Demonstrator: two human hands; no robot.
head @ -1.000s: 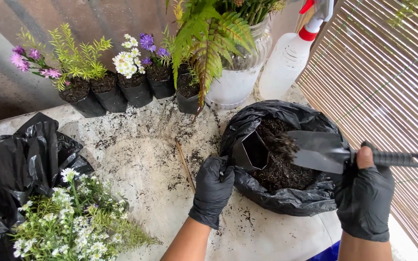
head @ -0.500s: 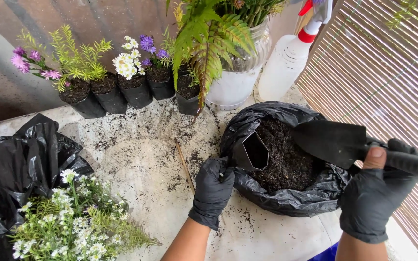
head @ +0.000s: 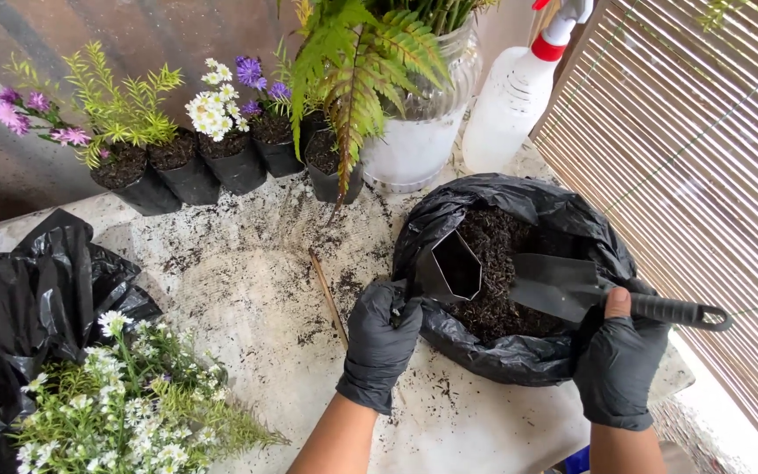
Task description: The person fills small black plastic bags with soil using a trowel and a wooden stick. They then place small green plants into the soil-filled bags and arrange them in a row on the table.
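A: Head view, hands?

B: Left hand (head: 381,338) is pinching the small black nursery pot (head: 449,268) tight at the soil bag (head: 519,351); right hand (head: 618,360) is gripping the matte trowel (head: 563,288).

A: Surroundings?

B: White spray bottle (head: 511,96) is standing behind on the gritty bench (head: 247,298).

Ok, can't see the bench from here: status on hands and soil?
Left hand grips small black pot at soil bag rim. Right hand holds trowel, blade on the soil. Nothing in the way.
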